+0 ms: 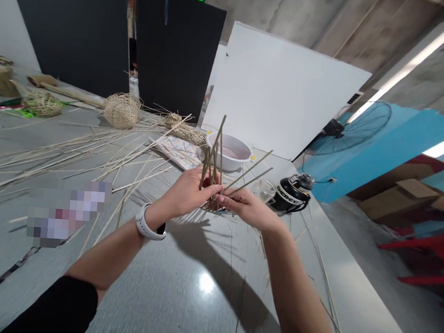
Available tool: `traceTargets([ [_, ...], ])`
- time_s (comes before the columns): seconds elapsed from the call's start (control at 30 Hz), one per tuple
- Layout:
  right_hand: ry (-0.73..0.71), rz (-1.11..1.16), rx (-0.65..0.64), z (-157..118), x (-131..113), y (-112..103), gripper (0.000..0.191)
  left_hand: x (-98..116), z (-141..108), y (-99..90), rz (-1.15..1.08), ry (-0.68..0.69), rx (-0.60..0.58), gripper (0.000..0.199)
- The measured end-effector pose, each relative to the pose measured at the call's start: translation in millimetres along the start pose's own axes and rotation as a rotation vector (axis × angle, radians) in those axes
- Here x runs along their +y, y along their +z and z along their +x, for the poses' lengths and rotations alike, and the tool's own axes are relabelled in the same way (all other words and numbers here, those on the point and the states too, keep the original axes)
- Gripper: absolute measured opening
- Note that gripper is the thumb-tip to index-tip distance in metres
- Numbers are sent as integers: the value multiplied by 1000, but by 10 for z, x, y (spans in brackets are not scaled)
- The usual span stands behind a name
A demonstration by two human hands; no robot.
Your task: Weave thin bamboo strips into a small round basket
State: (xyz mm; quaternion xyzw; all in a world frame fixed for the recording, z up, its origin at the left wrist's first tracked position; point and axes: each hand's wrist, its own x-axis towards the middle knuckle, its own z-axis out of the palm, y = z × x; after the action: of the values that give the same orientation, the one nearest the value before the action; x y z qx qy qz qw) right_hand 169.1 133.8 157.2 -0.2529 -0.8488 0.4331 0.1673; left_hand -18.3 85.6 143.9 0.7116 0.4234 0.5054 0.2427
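Note:
In front of me is a piece of weaving made of bamboo strips (205,168). Several strips stand upright and others slant out to the right. My left hand (192,192), below a white watch band, is closed on it, thumb pressed against the base of the upright strips. From the other side my right hand (247,207) pinches the same work, its thumb and fingers meeting the left thumb. Both hands hide most of the lower, woven part, and a few thin strip ends poke out beneath them.
Long loose strips (71,148) spread over the table's left. Farther back are a round woven basket (121,111), a longer woven piece (186,132), a patterned cloth (177,150) and a white basin (233,159). A black bottle (289,194) and a clear cup (265,190) stand right of my hands.

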Motion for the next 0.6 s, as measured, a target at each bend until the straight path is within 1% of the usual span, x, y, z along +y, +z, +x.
traceTargets([
  [0.07,13,28,62,-17,15,48,49,-3,3,16,35,13,4,13],
  [0.2,48,108,211,-38,62,147,46,-26,9,42,127,58,79,10],
  [0.3,30,141,301,-40,122,193,41,-53,14,53,97,66,56,10],
  [0.37,16,157,350,-30,159,213,39,-76,20,58,27,35,20,11],
  [0.47,13,189,393,-10,201,234,35,-110,38,55,-73,-33,0,12],
  [0.6,-3,238,377,-5,230,231,30,-126,61,27,-117,-57,-9,15],
])
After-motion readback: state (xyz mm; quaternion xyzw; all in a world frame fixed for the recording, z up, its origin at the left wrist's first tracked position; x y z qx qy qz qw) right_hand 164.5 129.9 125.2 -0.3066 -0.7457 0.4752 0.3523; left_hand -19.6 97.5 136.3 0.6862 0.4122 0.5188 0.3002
